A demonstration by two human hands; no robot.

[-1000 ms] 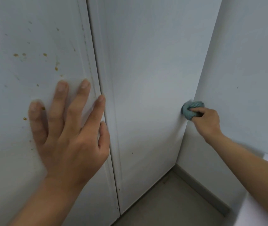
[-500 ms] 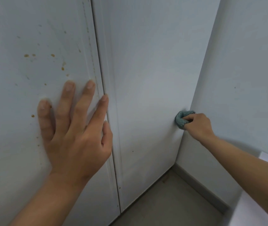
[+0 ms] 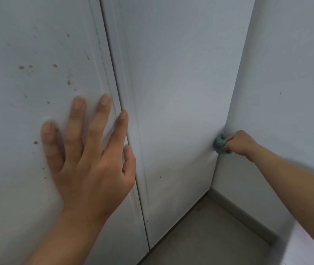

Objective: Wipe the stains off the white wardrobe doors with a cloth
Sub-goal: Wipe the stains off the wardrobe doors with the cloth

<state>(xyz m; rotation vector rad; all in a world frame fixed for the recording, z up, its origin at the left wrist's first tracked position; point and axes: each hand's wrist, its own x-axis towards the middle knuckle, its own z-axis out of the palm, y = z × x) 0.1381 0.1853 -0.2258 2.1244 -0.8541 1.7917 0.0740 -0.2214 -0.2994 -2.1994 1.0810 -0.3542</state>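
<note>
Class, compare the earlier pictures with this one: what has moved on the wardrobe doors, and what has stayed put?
The right hand, still gripping the blue-green cloth, has slid it slightly down the right door, close beside the wall. The left hand stays flat on the left door, and its brown stains remain.

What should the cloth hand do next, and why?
Probably sweep the cloth down and left to the dark speck. The right hand grips it against the right door at its far edge, where the panel looks clean; brown spots on the left door come after.
</note>
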